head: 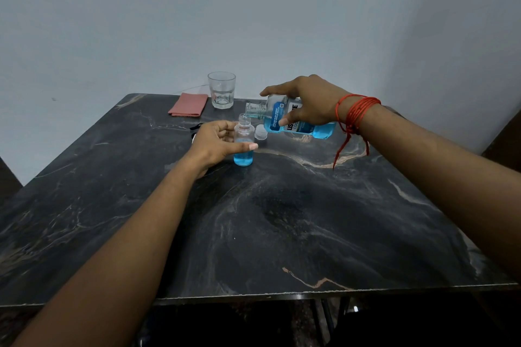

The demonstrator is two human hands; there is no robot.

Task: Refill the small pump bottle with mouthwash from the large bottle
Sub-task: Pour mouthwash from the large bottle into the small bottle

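Observation:
The small clear bottle [243,146] stands upright on the dark marble table [282,220], its top off and blue liquid filling its lower part. My left hand [217,144] grips it from the left. My right hand [307,104] holds the large mouthwash bottle [284,118] tipped almost flat, its open neck just over the small bottle's mouth, blue liquid at the neck. A white cap [260,132] lies on the table right behind the small bottle. A black-and-white part [195,131] peeks out behind my left hand; I cannot tell what it is.
An empty drinking glass [222,89] stands near the table's far edge, with a folded pink cloth [188,104] to its left. A pale wall rises close behind the table. The table's front edge runs below my forearms.

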